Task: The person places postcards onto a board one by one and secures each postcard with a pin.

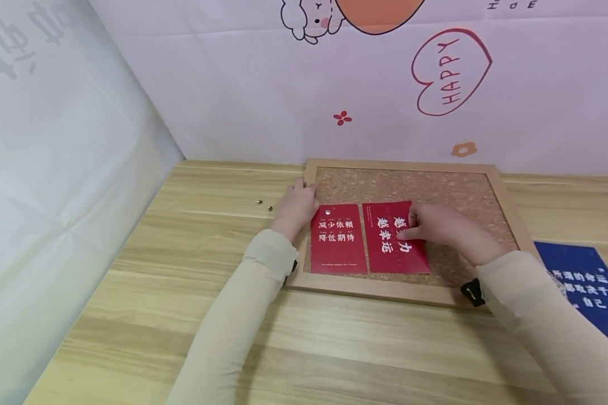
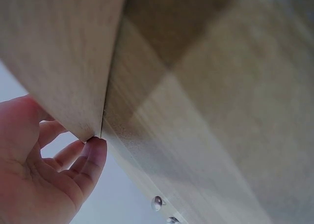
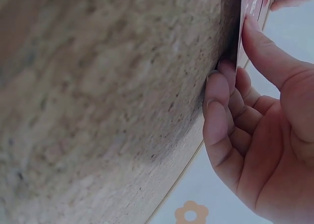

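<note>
Cork is filling the wooden frame of the board, which is lying flat on the table in the middle of the head view, and two red cards are lying side by side on its lower left part. The right hand is working on the right red card, so the sound way here is to be keeping that card flat against the cork, its left edge running just beside the left red card without riding over it, while the other hand is steadying the frame so nothing is sliding.

The right wrist view is showing the fingers curled, with the thumb lying on the card's face and the fingertips at its edge against the cork; this is looking like a pinch on the card's upper right part, though the close, blurred view is making that hard to confirm. The left hand is resting on the board's left edge, fingers loosely bent, one fingertip touching the frame corner in the left wrist view. Two small brass pins are lying on the table just left of that hand. A blue card is lying at the right edge of the frame.
</note>
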The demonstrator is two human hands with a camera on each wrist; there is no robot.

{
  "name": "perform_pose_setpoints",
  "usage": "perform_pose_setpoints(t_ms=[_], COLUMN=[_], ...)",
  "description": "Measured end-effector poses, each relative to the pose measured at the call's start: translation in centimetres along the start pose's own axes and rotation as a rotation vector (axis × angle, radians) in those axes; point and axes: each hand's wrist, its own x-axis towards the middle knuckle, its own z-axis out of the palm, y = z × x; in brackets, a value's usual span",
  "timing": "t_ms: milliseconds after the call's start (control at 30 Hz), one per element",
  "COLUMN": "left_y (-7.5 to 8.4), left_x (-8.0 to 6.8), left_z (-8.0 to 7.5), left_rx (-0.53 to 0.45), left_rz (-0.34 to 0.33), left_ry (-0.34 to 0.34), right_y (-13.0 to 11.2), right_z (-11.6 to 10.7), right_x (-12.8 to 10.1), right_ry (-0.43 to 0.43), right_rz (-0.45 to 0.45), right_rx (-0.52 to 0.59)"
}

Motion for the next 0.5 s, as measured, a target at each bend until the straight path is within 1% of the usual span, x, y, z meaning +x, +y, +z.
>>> perform_pose_setpoints(t_ms=[200, 500], left_y=[0.11, 0.08], left_x=[-0.06, -0.02], left_z=[-0.03, 0.11], left_rx=[-0.007, -0.016], left_rz=[-0.007, -0.016], left_ry=[0.001, 0.006], right_y=[0.25, -0.10], right_z=[0.05, 0.04], right_x=[0.13, 0.11], right_ry=[0.006, -0.004], right_rz=[-0.008, 0.015], right_rx=[-0.022, -0.047])
